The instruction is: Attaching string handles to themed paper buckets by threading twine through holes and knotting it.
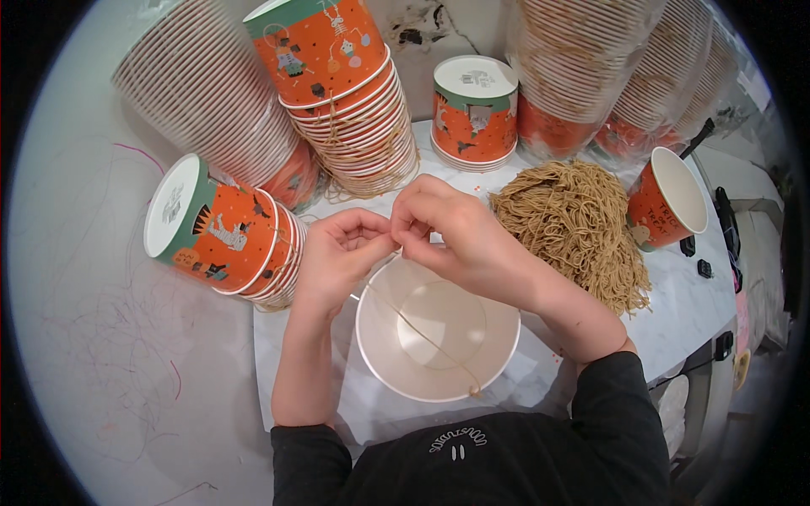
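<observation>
A white paper cup [439, 333] stands open-mouth-up just in front of me on the marble table. A tan string [422, 333] runs across its mouth from the far rim to the near rim, where it ends in a knot. My left hand [337, 253] and my right hand [447, 228] meet above the cup's far rim, fingertips pinched together on the upper end of the string.
A heap of tan strings [574, 223] lies to the right. Stacks of orange and green printed cups surround the spot: one lying on its side at left [224, 236], a leaning stack behind [346, 93], a short stack [474, 114], one cup at right [666, 202].
</observation>
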Action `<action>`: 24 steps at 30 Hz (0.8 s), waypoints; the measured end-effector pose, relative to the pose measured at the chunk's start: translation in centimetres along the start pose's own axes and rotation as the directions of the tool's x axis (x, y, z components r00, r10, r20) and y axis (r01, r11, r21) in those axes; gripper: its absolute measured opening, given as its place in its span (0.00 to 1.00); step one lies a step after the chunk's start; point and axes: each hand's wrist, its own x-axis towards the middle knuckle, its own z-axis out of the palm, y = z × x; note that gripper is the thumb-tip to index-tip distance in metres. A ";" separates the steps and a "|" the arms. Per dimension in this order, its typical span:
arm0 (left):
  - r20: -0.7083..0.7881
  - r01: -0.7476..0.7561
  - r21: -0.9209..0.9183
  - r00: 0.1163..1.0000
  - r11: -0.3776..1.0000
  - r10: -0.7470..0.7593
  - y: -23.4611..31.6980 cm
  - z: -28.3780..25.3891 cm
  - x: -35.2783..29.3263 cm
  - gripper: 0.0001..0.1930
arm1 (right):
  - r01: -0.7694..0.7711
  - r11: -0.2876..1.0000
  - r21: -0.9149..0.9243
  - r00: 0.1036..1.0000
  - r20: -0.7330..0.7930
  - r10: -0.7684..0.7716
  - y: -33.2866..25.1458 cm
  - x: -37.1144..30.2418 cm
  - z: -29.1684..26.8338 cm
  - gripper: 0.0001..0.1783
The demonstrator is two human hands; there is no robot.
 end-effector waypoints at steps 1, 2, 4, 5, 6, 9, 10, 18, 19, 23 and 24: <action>-0.003 0.000 0.003 1.000 1.000 0.000 -0.2 0.0 -0.1 0.06 | 0.003 1.000 0.003 1.000 0.000 -0.003 0.0 0.1 0.1 0.05; -0.080 -0.064 0.073 0.994 0.995 0.070 -0.6 0.0 -0.2 0.05 | -0.055 0.995 0.079 0.998 -0.007 0.056 0.1 0.2 0.3 0.05; -0.143 -0.123 0.147 0.979 0.982 0.144 -0.9 0.6 -0.3 0.05 | -0.115 0.982 0.150 0.993 -0.015 0.118 0.6 0.4 0.3 0.06; -0.176 -0.194 0.168 0.959 0.966 0.223 -0.9 1.2 -0.4 0.04 | -0.201 0.934 0.294 0.978 0.004 0.209 1.2 0.5 0.3 0.06; -0.208 -0.263 0.192 0.931 0.946 0.301 -0.9 1.6 -0.4 0.04 | -0.281 0.858 0.431 0.955 0.037 0.294 1.6 0.6 0.1 0.06; -0.220 -0.276 0.198 0.923 0.941 0.317 -0.9 1.8 -0.6 0.05 | -0.419 0.765 0.489 0.907 0.180 0.381 1.5 1.1 -0.7 0.08; -0.218 -0.277 0.197 0.923 0.940 0.318 -0.8 1.9 -0.6 0.05 | -0.419 0.766 0.488 0.907 0.179 0.382 1.4 1.1 -0.9 0.08; -0.156 -0.318 0.243 0.920 0.917 0.360 -0.8 1.7 -0.5 0.05 | -0.450 0.674 0.586 0.890 0.229 0.395 1.5 1.1 -1.1 0.08; -0.158 -0.317 0.243 0.920 0.917 0.360 -0.9 1.6 -0.4 0.05 | -0.451 0.673 0.586 0.889 0.231 0.395 1.4 1.2 -1.1 0.08; -0.170 -0.313 0.278 0.915 0.908 0.367 -0.9 1.8 -0.4 0.05 | -0.508 0.683 0.525 0.860 0.271 0.432 1.6 1.1 -1.1 0.09; -0.179 -0.309 0.286 0.913 0.907 0.367 -0.9 1.8 -0.4 0.05 | -0.489 0.691 0.533 0.872 0.264 0.413 1.8 1.1 -0.9 0.10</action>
